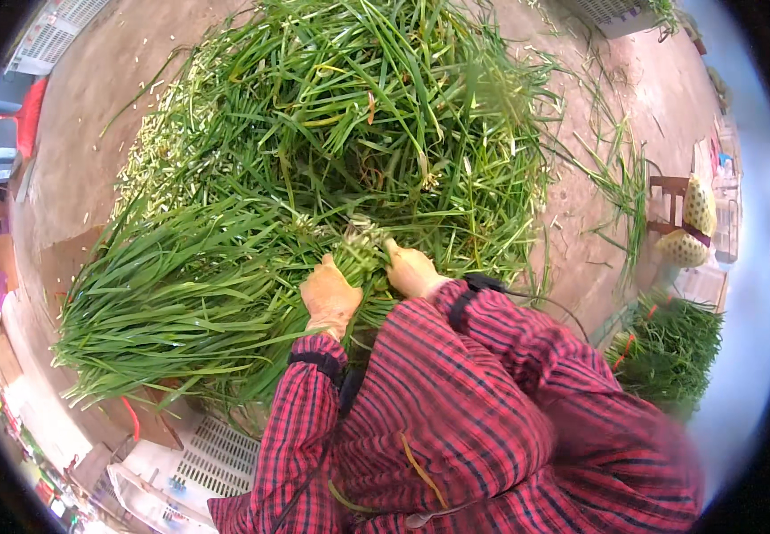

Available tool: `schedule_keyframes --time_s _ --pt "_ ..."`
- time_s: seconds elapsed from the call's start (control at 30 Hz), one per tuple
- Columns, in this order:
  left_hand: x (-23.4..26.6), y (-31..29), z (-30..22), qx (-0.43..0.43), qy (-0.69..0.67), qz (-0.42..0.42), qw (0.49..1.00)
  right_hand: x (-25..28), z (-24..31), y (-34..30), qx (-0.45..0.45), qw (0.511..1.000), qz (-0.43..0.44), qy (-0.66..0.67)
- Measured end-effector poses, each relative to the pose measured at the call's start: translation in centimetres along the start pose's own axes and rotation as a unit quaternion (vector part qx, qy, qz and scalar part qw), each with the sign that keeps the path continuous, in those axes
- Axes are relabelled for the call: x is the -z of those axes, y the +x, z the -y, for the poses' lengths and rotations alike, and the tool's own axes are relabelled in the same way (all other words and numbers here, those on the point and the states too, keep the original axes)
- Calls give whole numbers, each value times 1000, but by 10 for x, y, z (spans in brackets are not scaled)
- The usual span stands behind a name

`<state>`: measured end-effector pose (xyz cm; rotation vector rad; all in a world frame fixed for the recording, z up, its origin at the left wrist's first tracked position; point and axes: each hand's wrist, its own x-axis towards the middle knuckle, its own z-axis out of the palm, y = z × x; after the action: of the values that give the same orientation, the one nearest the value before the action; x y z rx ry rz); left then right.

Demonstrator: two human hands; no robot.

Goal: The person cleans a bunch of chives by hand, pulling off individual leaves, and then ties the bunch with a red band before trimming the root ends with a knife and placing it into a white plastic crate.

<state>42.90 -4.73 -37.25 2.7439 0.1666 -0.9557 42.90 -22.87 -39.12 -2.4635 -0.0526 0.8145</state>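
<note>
A bunch of garlic chives [363, 246] lies in front of me, its pale stem ends pointing away. My left hand [330, 295] is closed round the bunch just below those ends. Close on its right, my right hand [413, 271] pinches at the stem ends, its fingertips partly hidden among the stalks. To the left, a thick layer of long-leaved chives [167, 298] spreads beside my left forearm. Directly beyond both hands rises a big loose heap of green leaves and stalks [385, 98].
Short pale stem bits [158, 147] litter the heap's left side. Bundled greens [674, 351] with a red tie stand at right, below a small chair with a spotted cushion [696, 222]. A white slotted crate [216, 454] sits lower left, a red stool [31, 116] at far left.
</note>
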Motion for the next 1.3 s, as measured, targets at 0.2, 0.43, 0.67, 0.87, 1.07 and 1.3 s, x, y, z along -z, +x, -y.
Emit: schedule_keyframes --time_s 0.2,0.43,0.67,0.87,1.07,1.3 --pt "1 -4 6 0 -51 -7 999 -5 -18 10 51 998 -10 -35" --pt "7 -15 14 17 -126 -5 992 17 -29 -27 0 996 23 -82" --pt "16 -32 33 -28 -206 -16 978 37 -35 -65 -7 1000 -6 -9" --pt "31 -62 56 -52 -333 1 942 113 0 -95 1 995 -97 28" --pt "45 -102 72 -131 -348 -73 925 208 47 -57 90 954 -269 -94" --pt "89 -178 75 -167 -516 -73 837 202 71 -110 126 977 -155 77"
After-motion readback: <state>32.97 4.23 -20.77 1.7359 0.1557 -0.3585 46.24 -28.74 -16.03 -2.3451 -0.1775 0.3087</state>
